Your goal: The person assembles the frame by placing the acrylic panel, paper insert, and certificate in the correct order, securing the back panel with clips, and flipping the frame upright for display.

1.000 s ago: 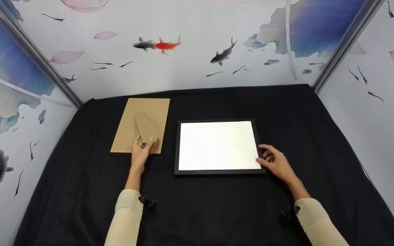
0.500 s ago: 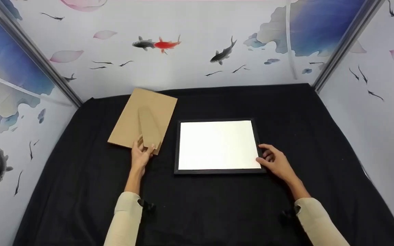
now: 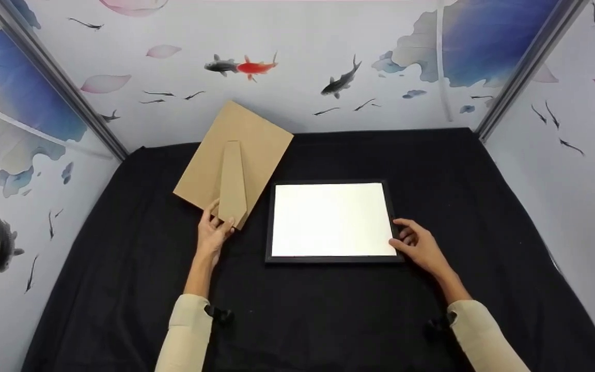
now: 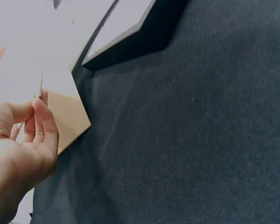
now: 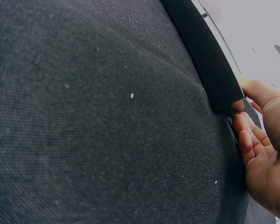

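My left hand [image 3: 212,236] pinches the wide lower end of a slim easel leg [image 3: 232,181] on a brown picture-frame backing board [image 3: 265,137]. The board is turned askew, with its upper part raised in front of the back wall. In the left wrist view, thumb and fingers close on the leg's thin edge, and the backing board [image 4: 67,119] shows behind them. A black picture frame [image 3: 328,260] with a bright white face lies flat to the right. My right hand [image 3: 421,250] grips the frame's right side near its front corner, thumb on top and fingers along the outer edge.
A black cloth [image 3: 328,315] covers the table under everything. Behind it stands a white wall panel [image 3: 287,31] printed with fish and petals, and similar panels close off both sides. Grey metal posts [image 3: 530,72] mark the corners.
The backing board has turned clockwise and its far end has lifted up and rightward, held by the easel leg in my left hand. My right hand and the picture frame have stayed in place.
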### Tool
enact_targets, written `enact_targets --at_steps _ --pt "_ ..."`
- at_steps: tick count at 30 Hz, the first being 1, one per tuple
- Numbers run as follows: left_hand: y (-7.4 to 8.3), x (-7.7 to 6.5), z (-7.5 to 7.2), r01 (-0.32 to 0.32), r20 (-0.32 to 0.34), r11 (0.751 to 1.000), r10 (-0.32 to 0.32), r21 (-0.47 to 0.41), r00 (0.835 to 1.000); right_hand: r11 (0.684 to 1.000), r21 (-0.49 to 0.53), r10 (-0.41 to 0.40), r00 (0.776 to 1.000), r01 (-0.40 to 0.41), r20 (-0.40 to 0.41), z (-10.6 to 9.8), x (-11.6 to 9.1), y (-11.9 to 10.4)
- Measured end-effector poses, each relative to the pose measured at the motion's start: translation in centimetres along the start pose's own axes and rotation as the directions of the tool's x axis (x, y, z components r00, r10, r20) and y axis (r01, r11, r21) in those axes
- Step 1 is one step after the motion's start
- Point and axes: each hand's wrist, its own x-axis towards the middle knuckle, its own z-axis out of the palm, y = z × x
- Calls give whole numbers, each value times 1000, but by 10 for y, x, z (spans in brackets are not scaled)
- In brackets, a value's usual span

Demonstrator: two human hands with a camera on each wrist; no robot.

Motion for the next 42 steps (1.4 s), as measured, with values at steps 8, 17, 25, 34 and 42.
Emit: enact_targets --at_steps 8,17,25,34,42 --pt "8 -9 17 -54 34 996 56 -64 998 1000 -22 10 999 -9 50 -6 3 -1" --pt "24 -17 47 -166 81 983 173 -82 982 1000 -19 11 994 -9 105 -23 11 -48" --pt "34 -25 78 -288 133 953 299 -91 945 999 10 -49 998 49 43 -28 28 -67" --pt "27 -37 111 -301 187 951 309 -74 932 996 14 -92 996 92 14 -22 44 -92" --pt "19 -50 136 -315 260 947 319 -58 911 989 75 -130 991 127 37 -18 55 -109"
